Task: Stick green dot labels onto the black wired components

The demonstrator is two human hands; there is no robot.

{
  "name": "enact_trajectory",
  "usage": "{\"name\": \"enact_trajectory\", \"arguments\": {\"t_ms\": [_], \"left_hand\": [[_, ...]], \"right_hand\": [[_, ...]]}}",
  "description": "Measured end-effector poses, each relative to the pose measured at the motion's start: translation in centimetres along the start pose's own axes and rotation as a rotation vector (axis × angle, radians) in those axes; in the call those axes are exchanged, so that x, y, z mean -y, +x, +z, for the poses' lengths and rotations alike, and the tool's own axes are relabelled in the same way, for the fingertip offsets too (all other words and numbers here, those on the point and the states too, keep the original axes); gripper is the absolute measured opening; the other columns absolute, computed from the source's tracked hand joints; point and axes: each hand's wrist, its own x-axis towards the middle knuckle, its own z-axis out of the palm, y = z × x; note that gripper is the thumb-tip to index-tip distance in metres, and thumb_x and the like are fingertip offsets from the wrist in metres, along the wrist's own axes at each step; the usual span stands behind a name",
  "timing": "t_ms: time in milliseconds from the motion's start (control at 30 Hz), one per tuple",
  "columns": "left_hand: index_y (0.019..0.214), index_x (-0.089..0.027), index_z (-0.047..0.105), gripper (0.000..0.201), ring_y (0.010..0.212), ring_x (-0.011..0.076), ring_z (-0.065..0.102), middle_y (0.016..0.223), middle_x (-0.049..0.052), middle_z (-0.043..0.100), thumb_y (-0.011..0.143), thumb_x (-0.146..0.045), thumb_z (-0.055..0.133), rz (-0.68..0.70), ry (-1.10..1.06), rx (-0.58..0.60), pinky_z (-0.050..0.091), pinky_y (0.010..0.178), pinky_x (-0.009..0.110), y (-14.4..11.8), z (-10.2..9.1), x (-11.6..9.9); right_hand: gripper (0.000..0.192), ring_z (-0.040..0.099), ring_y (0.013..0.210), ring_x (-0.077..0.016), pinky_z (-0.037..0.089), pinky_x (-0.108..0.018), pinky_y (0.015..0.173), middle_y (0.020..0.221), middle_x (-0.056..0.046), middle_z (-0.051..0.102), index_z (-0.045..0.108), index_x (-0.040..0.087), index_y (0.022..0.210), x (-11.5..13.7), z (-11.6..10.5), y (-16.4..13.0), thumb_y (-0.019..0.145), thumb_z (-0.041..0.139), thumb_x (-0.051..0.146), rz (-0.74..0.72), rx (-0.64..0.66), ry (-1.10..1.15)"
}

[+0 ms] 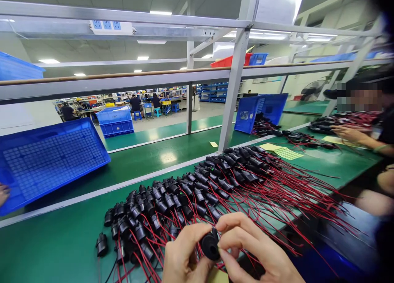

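Observation:
A small black cylindrical part (209, 246) with a round hole in its end is gripped between the thumb and fingers of my left hand (184, 252). My right hand (249, 246) is closed at the part's right side, fingertips pressed against its edge and the short stub on top. Whether something thin lies between those fingertips cannot be made out. Under my hands a bit of a yellow sheet (219, 276) shows. Just beyond them lies a long pile of similar black parts (166, 201) with red wires (283, 192) trailing to the right.
One black part (101, 245) stands apart at left on the green table (61, 238). Label sheets (287, 152) lie behind the pile. A metal post (235, 69) rises at the table's back edge. Blue crates (49, 160) stand beyond. A co-worker's hand (351, 134) is at right.

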Motion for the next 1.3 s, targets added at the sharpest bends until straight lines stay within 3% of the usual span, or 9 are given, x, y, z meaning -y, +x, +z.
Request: {"name": "enact_trajectory", "arguments": {"t_ms": [200,333,467,533,667,833,1000,1133,1300], "left_hand": [[0.134,-0.033,0.064,0.035,0.101,0.0155,0.077,0.115,0.005,0.079,0.099,-0.035,0.062,0.189,0.093,0.063,0.056,0.085,0.016,-0.2,-0.4,0.1],[0.130,-0.026,0.065,0.033,0.091,0.0161,0.075,0.107,0.006,0.079,0.099,-0.034,0.060,0.100,0.036,0.234,0.056,0.077,0.017,0.5,-1.1,0.4],[0.129,-0.024,0.068,0.036,0.091,0.0195,0.072,0.106,0.007,0.077,0.094,-0.029,0.064,-0.042,-0.101,0.391,0.056,0.082,0.023,1.1,-1.9,-0.1],[0.130,-0.025,0.070,0.040,0.088,0.0203,0.072,0.104,0.007,0.077,0.090,-0.029,0.069,-0.121,-0.153,0.357,0.057,0.080,0.023,0.7,-2.0,0.0],[0.134,-0.028,0.068,0.050,0.091,0.0226,0.072,0.112,0.008,0.076,0.085,-0.032,0.077,-0.299,-0.183,0.223,0.058,0.083,0.028,-1.2,-1.6,1.5],[0.141,-0.025,0.063,0.065,0.098,0.0283,0.070,0.114,0.012,0.073,0.084,-0.054,0.074,-0.357,-0.293,0.285,0.058,0.092,0.039,-1.7,-1.3,2.7],[0.144,-0.023,0.058,0.074,0.118,0.0339,0.062,0.126,0.013,0.066,0.083,-0.063,0.071,-0.377,-0.501,0.466,0.049,0.103,0.044,0.3,-1.6,0.4],[0.138,-0.020,0.059,0.069,0.128,0.0342,0.052,0.129,0.013,0.061,0.085,-0.062,0.068,-0.286,-0.642,0.413,0.036,0.113,0.047,1.2,-0.9,-0.7],[0.130,-0.019,0.060,0.049,0.116,0.0291,0.053,0.113,0.008,0.061,0.089,-0.045,0.061,-0.351,-0.596,0.315,0.037,0.107,0.044,0.4,0.5,0.5]], "right_hand": [[0.027,0.066,0.075,-0.0186,0.058,-0.029,0.071,0.091,-0.001,0.065,0.064,0.031,0.105,-0.9,0.1,0.0,0.081,0.062,0.019,0.169,0.173,0.256],[0.017,0.067,0.084,-0.0203,0.058,-0.031,0.079,0.093,-0.001,0.063,0.064,0.030,0.105,-1.8,-0.1,-0.4,0.088,0.060,0.028,0.221,0.238,0.353],[0.044,0.068,0.098,-0.0217,0.057,-0.031,0.085,0.113,-0.005,0.064,0.070,0.033,0.118,-2.2,-0.5,-0.4,0.077,0.066,0.016,0.130,0.221,0.224],[0.052,0.068,0.097,-0.0215,0.058,-0.029,0.083,0.112,-0.005,0.065,0.073,0.036,0.120,-2.1,-0.7,-0.2,0.074,0.068,0.012,0.073,0.213,0.133],[0.045,0.069,0.099,-0.0223,0.058,-0.030,0.088,0.102,-0.005,0.067,0.076,0.040,0.118,-1.8,-1.0,0.5,0.080,0.072,0.016,-0.039,0.232,0.070],[0.049,0.069,0.103,-0.0226,0.057,-0.030,0.092,0.107,-0.005,0.068,0.075,0.036,0.119,-2.1,-1.5,0.6,0.075,0.076,0.013,-0.051,0.259,0.077],[0.052,0.071,0.094,-0.0185,0.060,-0.024,0.084,0.100,-0.003,0.068,0.074,0.030,0.116,-2.1,-1.6,0.5,0.071,0.071,0.004,-0.158,0.227,-0.043],[0.049,0.074,0.089,-0.0158,0.060,-0.020,0.079,0.100,-0.001,0.071,0.069,0.031,0.121,-1.9,-1.2,0.6,0.077,0.076,0.011,-0.325,0.040,-0.223],[0.034,0.077,0.095,-0.0177,0.060,-0.022,0.089,0.106,-0.004,0.078,0.065,0.023,0.121,-1.7,-0.6,0.6,0.088,0.070,0.019,-0.508,-0.050,-0.432]]}}
